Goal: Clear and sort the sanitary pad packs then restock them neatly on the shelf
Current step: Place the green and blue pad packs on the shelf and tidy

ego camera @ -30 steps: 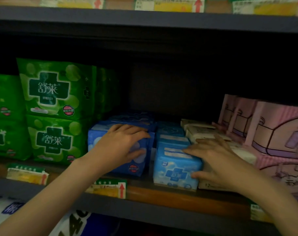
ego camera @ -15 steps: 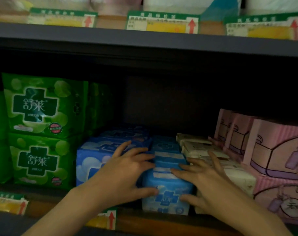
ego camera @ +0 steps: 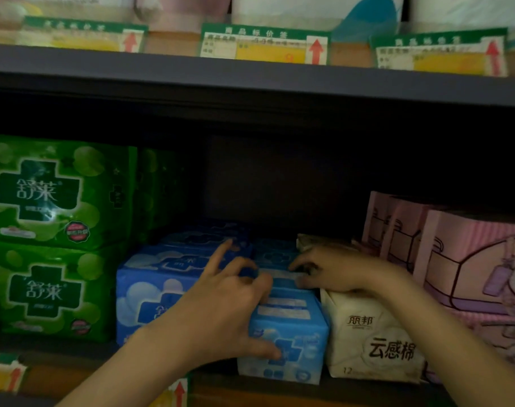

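Standing at the front edge of the dim shelf, the small light-blue pack sits upright between a larger blue pack on its left and a cream pack with dark lettering on its right, touching both. More blue packs run back into the shadow behind. Two green packs are stacked one on the other further left, and pink packs stand at the right end. Above, a dark upper shelf board carries green and yellow price tags; another tag shows on the lower edge.

The left hand grips the light-blue pack, thumb pressed on its front face and fingers curled over its top, the forefinger lifted and pointing back. The right hand lies over the cream pack with its fingers curled down at the light-blue pack's top rear edge; whether they pinch it I cannot tell.
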{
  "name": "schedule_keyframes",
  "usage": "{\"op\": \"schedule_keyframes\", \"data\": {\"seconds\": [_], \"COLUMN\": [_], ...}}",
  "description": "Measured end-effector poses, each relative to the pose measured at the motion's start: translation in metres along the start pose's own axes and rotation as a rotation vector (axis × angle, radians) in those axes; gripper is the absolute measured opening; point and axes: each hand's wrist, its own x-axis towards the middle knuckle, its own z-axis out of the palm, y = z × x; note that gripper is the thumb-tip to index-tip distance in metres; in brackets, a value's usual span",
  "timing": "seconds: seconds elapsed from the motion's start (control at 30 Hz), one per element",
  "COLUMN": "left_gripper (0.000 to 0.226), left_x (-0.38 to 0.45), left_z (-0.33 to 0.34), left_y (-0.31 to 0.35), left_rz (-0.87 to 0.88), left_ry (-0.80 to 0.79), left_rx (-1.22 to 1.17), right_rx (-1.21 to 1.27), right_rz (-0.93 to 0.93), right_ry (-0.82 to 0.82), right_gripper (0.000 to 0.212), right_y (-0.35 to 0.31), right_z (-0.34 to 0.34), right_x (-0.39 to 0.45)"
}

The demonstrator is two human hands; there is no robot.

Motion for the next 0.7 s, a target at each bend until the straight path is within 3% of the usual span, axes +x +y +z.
{"op": "schedule_keyframes", "data": {"seconds": [0.2,0.37,0.5,0.63,0.7], "left_gripper": [0.049,0.050,0.070,0.083,0.080], "left_x": [-0.019,-0.024,-0.019,-0.018,-0.023], "left_z": [0.009,0.008,0.017,0.011,0.007], "left_y": [0.002,0.019,0.022,0.020,0.017], "left_rz": [-0.011,-0.073,-0.154,-0.190,-0.162], "left_ry": [0.198,0.065,0.024,0.034,0.070], "left_rx": [-0.002,-0.197,-0.203,-0.281,-0.320], "right_rx": [-0.012,0.035,0.115,0.143,0.218], "right_rz": [-0.033,-0.047,-0.044,-0.078,-0.113], "right_ry": [-0.052,-0.062,-0.103,-0.090,-0.006], "right_gripper": [0.041,0.035,0.041,0.041,0.034], "right_y": [-0.007,-0.006,0.001,0.001,0.004], "right_z": [-0.002,-0.001,-0.007,0.002,0.008], "right_x": [0.009,0.003,-0.002,0.004,0.005]}}
